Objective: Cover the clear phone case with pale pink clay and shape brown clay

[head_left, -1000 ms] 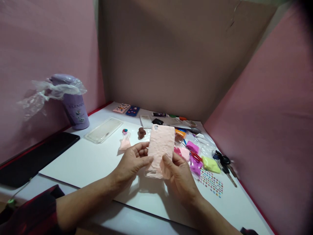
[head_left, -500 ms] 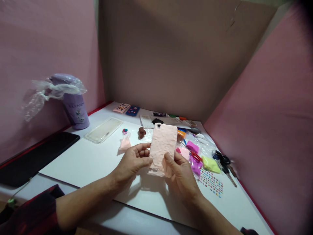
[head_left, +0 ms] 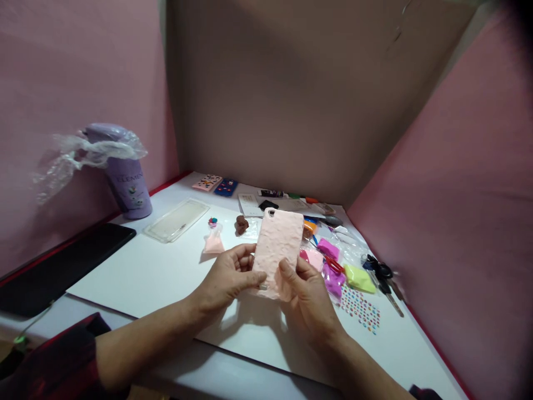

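A phone case (head_left: 278, 244) coated in lumpy pale pink clay is held upright above the white board, its camera opening at the top left. My left hand (head_left: 231, 272) grips its left edge, with the thumb lying across the lower left of the coated face. The right edge is in my right hand (head_left: 310, 289), whose thumb presses on the lower right. Fingers of both hands are partly hidden behind the case. Beyond it lie a small bag of pale pink clay (head_left: 214, 242) and a brown lump of clay (head_left: 241, 224).
Clay packets, including a yellow one (head_left: 360, 278), lie on the right near red-handled scissors (head_left: 333, 264), a gem sticker sheet (head_left: 360, 310) and black-handled scissors (head_left: 380, 272). A clear case (head_left: 177, 220), purple tumbler (head_left: 130, 183) and black tray-like slab (head_left: 62, 266) are on the left.
My left thumb has slid a little to the right and up across the lower part of the case. The case has shifted very slightly; my right hand keeps its hold.
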`<state>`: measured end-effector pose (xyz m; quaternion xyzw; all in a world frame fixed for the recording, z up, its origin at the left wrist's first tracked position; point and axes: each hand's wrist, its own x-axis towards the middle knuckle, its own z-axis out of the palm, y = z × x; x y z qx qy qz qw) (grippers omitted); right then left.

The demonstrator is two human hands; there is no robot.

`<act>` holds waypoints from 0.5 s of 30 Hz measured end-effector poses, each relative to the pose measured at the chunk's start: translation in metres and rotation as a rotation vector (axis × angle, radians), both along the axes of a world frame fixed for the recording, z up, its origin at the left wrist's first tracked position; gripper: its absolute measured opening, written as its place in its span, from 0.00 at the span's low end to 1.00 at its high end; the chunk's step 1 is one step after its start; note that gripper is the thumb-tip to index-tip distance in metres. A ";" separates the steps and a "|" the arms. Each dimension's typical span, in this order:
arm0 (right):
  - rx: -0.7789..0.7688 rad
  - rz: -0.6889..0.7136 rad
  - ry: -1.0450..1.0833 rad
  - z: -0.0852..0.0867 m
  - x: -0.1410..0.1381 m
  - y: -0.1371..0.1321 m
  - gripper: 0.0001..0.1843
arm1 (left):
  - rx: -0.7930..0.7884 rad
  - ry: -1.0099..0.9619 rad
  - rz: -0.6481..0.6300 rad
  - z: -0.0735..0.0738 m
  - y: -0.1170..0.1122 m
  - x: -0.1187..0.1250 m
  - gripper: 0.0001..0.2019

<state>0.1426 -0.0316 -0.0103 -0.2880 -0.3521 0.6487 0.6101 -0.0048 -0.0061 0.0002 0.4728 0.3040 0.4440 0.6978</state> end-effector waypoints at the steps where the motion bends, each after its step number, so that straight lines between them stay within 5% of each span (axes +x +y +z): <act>1: -0.002 0.001 0.004 0.000 0.000 0.000 0.11 | 0.006 0.006 -0.001 0.000 0.000 0.000 0.21; 15: -0.003 -0.008 -0.001 0.002 -0.002 -0.001 0.09 | 0.008 -0.040 -0.020 0.004 -0.003 0.002 0.26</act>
